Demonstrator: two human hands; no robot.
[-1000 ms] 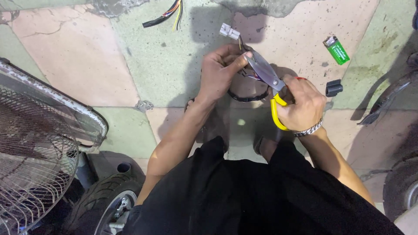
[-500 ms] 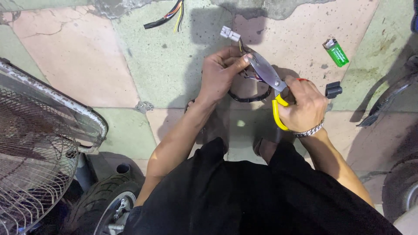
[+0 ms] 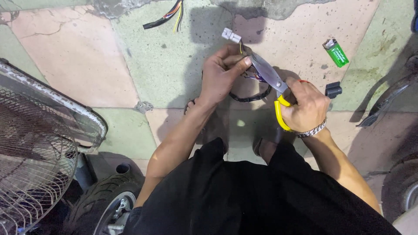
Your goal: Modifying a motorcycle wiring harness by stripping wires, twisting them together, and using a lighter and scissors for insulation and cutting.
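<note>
The left hand [image 3: 222,76] pinches a bundle of thin wires [image 3: 249,75] between thumb and fingers, curled tightly around them. A white connector [image 3: 230,35] sits just above that hand at the wires' end, and a black sheathed loop [image 3: 252,96] of the same harness hangs below the hand. The right hand [image 3: 305,106], wearing a metal bracelet [image 3: 312,130], grips the yellow handles of scissors [image 3: 267,76], fingers closed through them; the blades reach the wires beside the left fingertips. Right of the scissors lie a green lighter [image 3: 335,52] and a small black plug [image 3: 333,89] on the tiled floor [image 3: 78,65].
</note>
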